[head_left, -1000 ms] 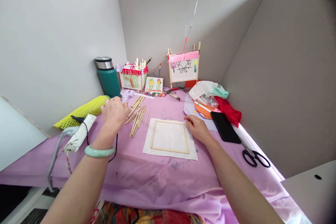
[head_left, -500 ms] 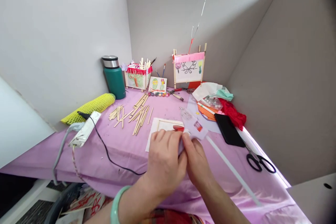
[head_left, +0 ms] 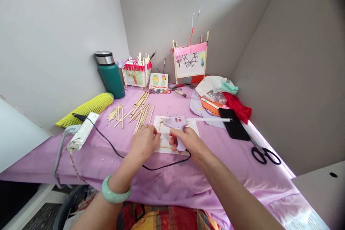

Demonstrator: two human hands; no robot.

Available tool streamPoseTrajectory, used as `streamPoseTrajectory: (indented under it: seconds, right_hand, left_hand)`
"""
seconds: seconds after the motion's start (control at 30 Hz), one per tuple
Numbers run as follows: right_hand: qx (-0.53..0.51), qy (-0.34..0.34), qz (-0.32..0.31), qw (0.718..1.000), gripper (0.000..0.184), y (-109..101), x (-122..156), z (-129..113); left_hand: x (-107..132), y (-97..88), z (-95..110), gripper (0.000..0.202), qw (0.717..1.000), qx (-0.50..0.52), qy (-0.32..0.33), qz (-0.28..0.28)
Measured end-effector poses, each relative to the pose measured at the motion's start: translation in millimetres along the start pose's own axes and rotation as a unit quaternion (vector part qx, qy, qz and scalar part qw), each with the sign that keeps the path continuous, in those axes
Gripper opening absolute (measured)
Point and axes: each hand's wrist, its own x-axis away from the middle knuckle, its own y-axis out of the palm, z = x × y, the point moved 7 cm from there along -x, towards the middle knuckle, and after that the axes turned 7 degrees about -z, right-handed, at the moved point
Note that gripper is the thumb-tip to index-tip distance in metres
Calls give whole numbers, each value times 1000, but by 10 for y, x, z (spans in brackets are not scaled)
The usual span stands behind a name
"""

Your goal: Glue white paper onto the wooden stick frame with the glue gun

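Observation:
My right hand (head_left: 185, 140) is wrapped round the handle of a pale purple glue gun (head_left: 176, 122). Its nozzle points left, and a long white glue stick (head_left: 208, 119) sticks out of its back. Below the gun lies a white sheet (head_left: 194, 125) with thin wooden sticks (head_left: 165, 146) along its borders, partly covered by the gun and my hands. My left hand (head_left: 145, 142) is at the sheet's left edge, fingers curled and thumb close to them; whatever they pinch is hidden. The gun's black cord (head_left: 159, 169) loops below both hands.
Loose wooden sticks (head_left: 141, 111) lie behind my left hand. A power strip (head_left: 84, 133), yellow mesh sleeve (head_left: 86, 109) and green bottle (head_left: 110, 77) stand left. On the right are a black phone (head_left: 234, 125), scissors (head_left: 265, 155) and red cloth (head_left: 237, 107). A decorated stick box (head_left: 136, 75) stands behind.
My hands were together on the glue gun; now they are apart. The gun has turned nozzle left in my right hand, while my left hand has moved left to the sheet's edge.

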Motion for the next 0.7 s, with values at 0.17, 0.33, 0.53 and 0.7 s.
streamPoseTrajectory:
  seconds: [0.17,0.33,0.53,0.7]
  right_hand:
    - [116,55,21,991,22,-88,-108,-7]
    - [128,71,-2,989,20,-129,-229,35]
    - [123,82,-13,989,19,-145,-307,119]
    - [120,81,-24,989,20,-132,-299,109]
  left_hand:
    - [34,104,57,24,998,-51,-18,-22]
    - [10,117,61,27,996,-79,-31,-17]
    - [19,124,87,30,994,-95,-43,-12]
    - [21,124,94,29,993,-103,-54,-8]
